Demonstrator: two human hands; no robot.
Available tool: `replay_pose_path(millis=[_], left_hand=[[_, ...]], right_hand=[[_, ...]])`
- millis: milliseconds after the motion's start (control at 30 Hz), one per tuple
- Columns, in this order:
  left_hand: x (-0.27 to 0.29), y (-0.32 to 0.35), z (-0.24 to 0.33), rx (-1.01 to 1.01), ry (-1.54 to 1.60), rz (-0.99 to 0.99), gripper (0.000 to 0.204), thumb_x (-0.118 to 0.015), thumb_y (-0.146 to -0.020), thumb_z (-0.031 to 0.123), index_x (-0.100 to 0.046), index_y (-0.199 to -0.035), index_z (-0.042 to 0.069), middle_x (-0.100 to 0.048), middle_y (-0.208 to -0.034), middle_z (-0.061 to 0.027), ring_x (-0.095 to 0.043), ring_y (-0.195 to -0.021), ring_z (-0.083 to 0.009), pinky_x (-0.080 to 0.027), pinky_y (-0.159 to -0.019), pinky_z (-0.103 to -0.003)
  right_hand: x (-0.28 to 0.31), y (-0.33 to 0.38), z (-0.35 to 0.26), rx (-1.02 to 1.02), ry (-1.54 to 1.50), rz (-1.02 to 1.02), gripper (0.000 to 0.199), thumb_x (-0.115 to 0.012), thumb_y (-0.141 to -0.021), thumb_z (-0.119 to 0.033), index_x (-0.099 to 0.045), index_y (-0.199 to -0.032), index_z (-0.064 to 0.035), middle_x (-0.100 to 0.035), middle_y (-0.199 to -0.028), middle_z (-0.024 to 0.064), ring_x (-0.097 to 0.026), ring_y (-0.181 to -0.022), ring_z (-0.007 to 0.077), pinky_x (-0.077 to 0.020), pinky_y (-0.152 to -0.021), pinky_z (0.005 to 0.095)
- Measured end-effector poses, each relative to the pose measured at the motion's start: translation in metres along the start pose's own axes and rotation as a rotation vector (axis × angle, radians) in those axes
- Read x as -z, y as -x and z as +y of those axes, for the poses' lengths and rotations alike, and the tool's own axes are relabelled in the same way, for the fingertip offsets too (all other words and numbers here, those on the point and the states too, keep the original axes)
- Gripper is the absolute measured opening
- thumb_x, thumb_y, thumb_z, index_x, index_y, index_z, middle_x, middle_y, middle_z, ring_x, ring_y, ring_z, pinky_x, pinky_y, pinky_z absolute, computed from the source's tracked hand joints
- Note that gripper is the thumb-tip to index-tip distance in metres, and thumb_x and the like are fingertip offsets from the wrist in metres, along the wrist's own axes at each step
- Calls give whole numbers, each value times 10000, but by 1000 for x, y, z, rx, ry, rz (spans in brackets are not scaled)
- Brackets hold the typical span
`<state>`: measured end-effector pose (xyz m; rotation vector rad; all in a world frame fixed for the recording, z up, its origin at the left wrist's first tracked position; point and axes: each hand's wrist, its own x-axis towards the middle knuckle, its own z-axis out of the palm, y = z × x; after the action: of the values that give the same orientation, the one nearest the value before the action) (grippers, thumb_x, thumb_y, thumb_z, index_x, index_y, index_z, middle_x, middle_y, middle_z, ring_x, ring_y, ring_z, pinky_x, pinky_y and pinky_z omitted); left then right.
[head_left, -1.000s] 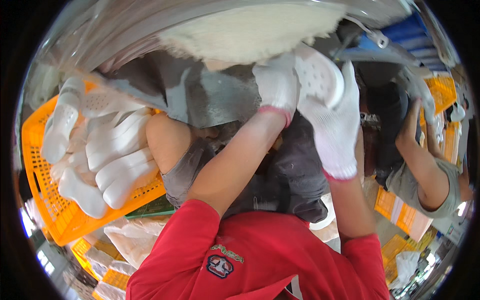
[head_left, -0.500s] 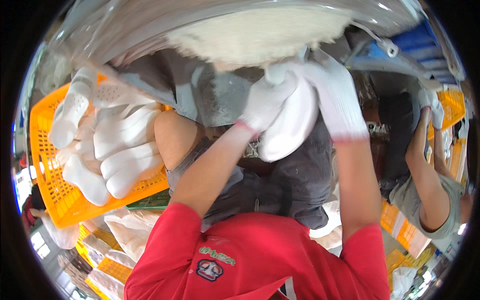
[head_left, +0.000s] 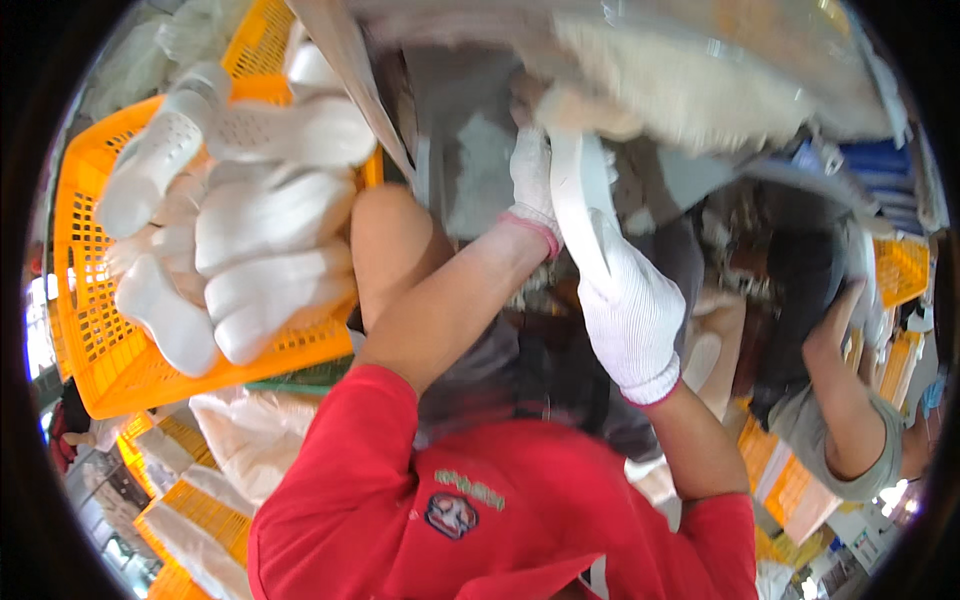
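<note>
A white moulded shoe [head_left: 577, 190], turned edge-on, is held out in front of me below a fluffy cream buffing wheel [head_left: 680, 85]. My right hand [head_left: 632, 315], in a white knit glove, is closed round the shoe's near end. On the shoe's left side is my left hand [head_left: 532, 170], also gloved, gripping near its far end; its fingertips are blurred and partly hidden. The far tip of the shoe lies close to the wheel; whether they touch I cannot tell.
An orange basket [head_left: 90, 370] at left holds several white shoes, some with holes. A grey metal panel [head_left: 340, 60] stands beside it. Clear plastic sheeting [head_left: 480, 22] hangs around the wheel. At right sits another person [head_left: 850, 420], near another orange basket [head_left: 900, 272].
The shoe has turned from broad side to edge-on. My right hand has moved down to its near end, my left hand to its far end. The whole view has shifted.
</note>
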<state>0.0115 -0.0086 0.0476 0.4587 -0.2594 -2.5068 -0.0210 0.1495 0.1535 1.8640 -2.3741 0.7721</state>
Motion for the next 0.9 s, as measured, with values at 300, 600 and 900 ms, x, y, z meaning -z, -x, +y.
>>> replay_pose_path(millis=[300, 600, 900], left_hand=[[53, -49, 3, -204, -643, 105, 358, -584, -1087, 335, -716, -1246, 42, -769, -1142, -196, -756, -1057, -342, -599, -897, -448], [26, -2, -28, -377, -835, 248, 617, -669, -1019, 582, -608, -1344, 62, -750, -1156, -204, -744, -1023, -423, -594, -909, -545], [16, -58, -8, -146, -274, -36, 267, -598, -1105, 235, -667, -1266, 32, -729, -1189, -120, -737, -955, -255, -608, -824, -411]], right_hand=[[-18, -29, 5, -55, 135, 163, 383, -804, -923, -177, -772, -1301, -125, -810, -1110, 94, -752, -747, 293, -604, -681, 374], [-35, -67, 31, 119, -14, -126, 331, -820, -872, -319, -788, -1110, -91, -745, -918, 171, -737, -907, 396, -600, -805, 435], [8, -70, 1, -441, -743, -358, 710, -782, -929, -198, -528, -1553, 27, -652, -1443, 187, -648, -1320, 273, -504, -1123, 400]])
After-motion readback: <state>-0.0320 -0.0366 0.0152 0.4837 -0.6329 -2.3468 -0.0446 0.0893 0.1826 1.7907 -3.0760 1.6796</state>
